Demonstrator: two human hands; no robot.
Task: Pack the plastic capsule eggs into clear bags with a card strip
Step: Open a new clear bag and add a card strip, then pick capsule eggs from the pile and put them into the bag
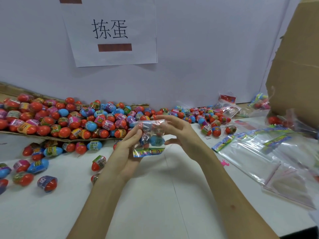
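Several eggs already sit inside the clear bag, card strip at its lower end, held above the table's middle. Left hand pinches it; right hand cups, fingers loosely spread. Hundreds of loose eggs wait along the far-left edge, empty bags right.

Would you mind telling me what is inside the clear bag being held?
The clear bag holds several capsule eggs; a blue one shows plainly. The left hand and glare hide the exact count. A colourful card strip sits at its bottom edge.
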